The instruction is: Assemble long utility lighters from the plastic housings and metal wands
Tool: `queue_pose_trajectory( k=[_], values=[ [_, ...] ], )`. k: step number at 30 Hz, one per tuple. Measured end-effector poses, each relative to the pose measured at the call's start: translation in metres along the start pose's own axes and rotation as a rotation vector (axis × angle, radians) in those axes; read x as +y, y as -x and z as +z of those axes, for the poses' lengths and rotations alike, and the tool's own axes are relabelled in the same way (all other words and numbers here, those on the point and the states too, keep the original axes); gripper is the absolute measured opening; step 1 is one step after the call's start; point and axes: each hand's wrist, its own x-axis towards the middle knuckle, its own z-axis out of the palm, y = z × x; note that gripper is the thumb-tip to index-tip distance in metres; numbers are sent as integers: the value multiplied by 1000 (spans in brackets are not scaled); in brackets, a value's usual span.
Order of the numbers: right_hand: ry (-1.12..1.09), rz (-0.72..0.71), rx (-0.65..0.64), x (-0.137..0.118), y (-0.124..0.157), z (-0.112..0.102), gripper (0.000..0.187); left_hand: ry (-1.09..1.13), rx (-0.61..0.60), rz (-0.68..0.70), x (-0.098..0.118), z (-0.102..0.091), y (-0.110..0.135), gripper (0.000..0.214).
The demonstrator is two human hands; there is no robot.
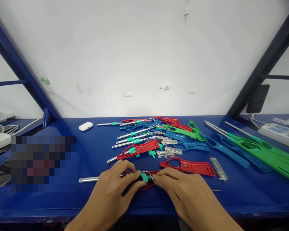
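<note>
My left hand (pixel 115 187) is closed on a metal lighter tube (pixel 88 179) that has a green collar (pixel 144 177) on it; the tube's tip points left. My right hand (pixel 180 189) pinches at the same spot, fingers pressed on a red half-shell (pixel 148 186) lying on the blue table (pixel 62 202) under both hands. Thin wires loop round the green part. A second red shell (pixel 190 166) lies just beyond my right hand.
A pile of red, blue and green lighter shells and metal tubes (pixel 144 134) lies mid-table. Long green lighters (pixel 260 149) lie at right, with a clear gas tank (pixel 219 169) beside them. White earbud case (pixel 85 126) at back left; a blurred patch at left.
</note>
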Motion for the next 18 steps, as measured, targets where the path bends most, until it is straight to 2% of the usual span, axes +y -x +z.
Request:
queue_pose_trajectory(
  k=[9,18],
  values=[
    [-89,14,-29,6,-5,4,47,9,14,9,-3,2,0,29],
    [-10,-27,11,4,-4,1,39,57,-14,-11,-3,2,1,19]
  ],
)
